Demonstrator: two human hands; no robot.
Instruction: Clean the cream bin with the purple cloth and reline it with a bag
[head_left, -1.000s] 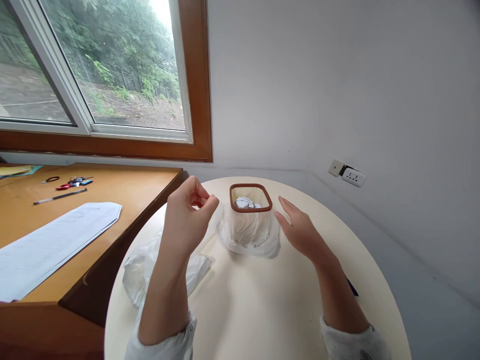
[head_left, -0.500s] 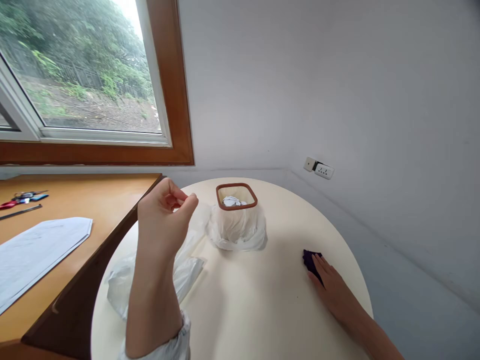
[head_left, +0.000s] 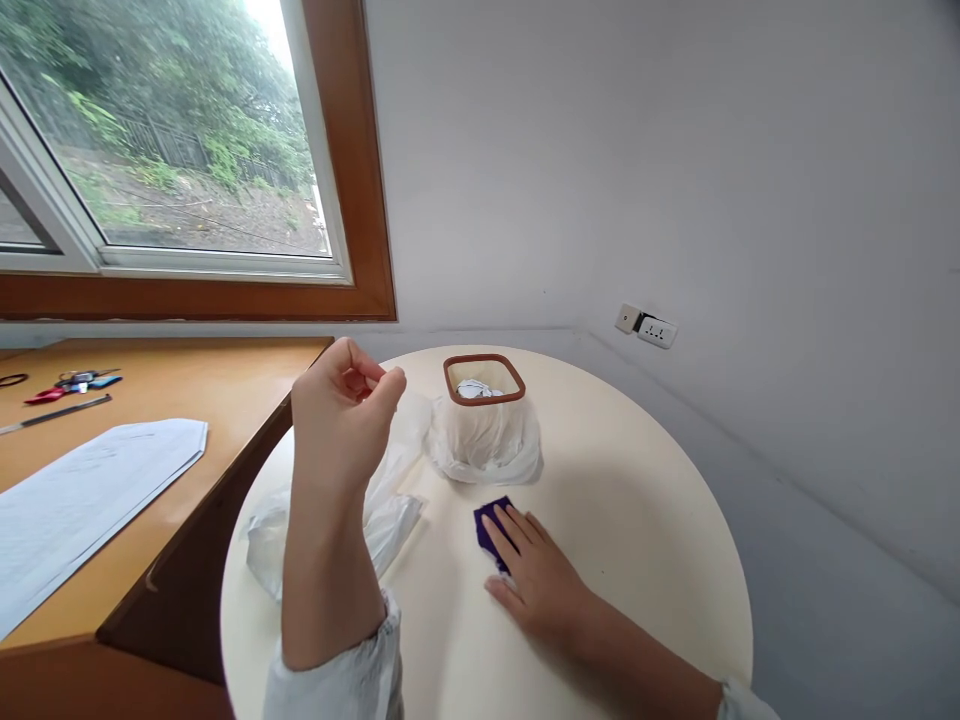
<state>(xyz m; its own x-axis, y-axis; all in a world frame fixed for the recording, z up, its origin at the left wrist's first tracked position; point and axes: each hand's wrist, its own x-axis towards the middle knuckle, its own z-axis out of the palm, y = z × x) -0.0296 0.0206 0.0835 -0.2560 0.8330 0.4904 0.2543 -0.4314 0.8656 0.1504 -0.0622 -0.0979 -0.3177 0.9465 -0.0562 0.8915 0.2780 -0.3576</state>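
My right hand [head_left: 536, 575] lies over a dark purple cloth [head_left: 491, 535], pressing it against the round table [head_left: 622, 480] just in front of the small bin. The fingers rest spread on the cloth, with the thumb off to its near side. A bit of white shows at the cloth's lower edge. My left hand [head_left: 345, 410] is raised above the left part of the table, fingers curled and thumb tip against the forefinger. Whatever it may pinch is hidden. The bin [head_left: 486, 403] has a brown rim, a white bag liner and crumpled white paper [head_left: 474, 389] inside.
Translucent plastic bags [head_left: 394, 530] lie on the table behind and beside my left forearm. On the wooden desk [head_left: 225, 375] at left are papers [head_left: 112, 480], scissors and a bunch of keys [head_left: 79, 381]. A wall with a socket [head_left: 657, 331] stands behind the table.
My right hand has slid the purple cloth leftward across the table, from the right side to in front of the bin. My left hand keeps its raised pinch. The view has shifted slightly.
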